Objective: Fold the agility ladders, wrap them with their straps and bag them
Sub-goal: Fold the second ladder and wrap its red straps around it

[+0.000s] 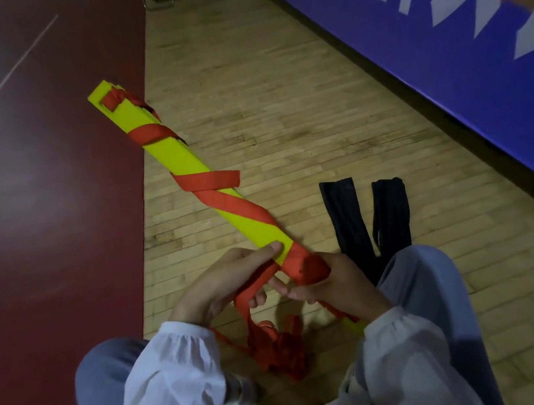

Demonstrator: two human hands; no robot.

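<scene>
Low over the wooden floor (277, 96), our left hand (215, 286) pinched the orange strap (213, 179) against the folded yellow ladder (175, 157), thumb pressing on top, while our right hand (336, 282) curled round its wrapped near end. From the grip the ladder slanted away up-left; loose strap lay heaped below, black bags (347, 218) just right
</scene>
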